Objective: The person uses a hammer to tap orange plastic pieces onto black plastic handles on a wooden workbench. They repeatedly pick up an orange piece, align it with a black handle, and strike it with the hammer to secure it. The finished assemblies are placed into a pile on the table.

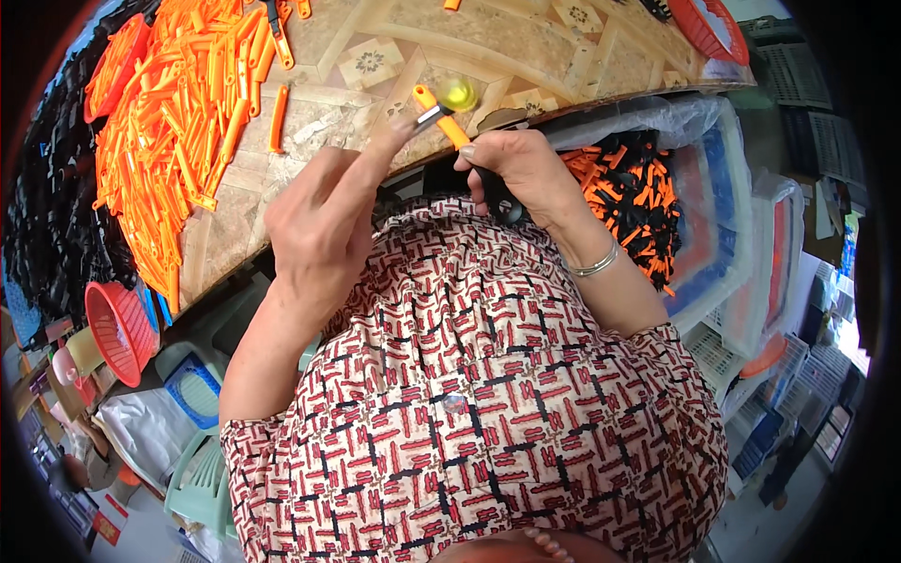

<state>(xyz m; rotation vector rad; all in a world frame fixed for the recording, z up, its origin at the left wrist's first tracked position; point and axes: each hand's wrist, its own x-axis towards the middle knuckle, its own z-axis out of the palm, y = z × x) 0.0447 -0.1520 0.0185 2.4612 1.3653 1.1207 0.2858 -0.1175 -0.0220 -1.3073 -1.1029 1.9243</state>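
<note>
My right hand [518, 174] is closed around an orange strip-shaped plastic part [456, 133], which points up and left over the table edge. A black part [499, 195] shows beneath those fingers. My left hand [324, 211] is closed, its index finger reaching along a small tool with a short metal shaft [430, 118] and a see-through yellow end [458, 94]. The tool crosses the orange part near its far end; whether they touch, I cannot tell. Most of the left hand's grip is hidden behind its back.
A large heap of orange plastic parts [178, 122] covers the table's left side, beside black parts [47, 188]. Red baskets [122, 333] sit around the table. At the right, below the edge, a plastic-lined bin [699, 202] holds mixed orange and black pieces. A green chair [202, 483] stands lower left.
</note>
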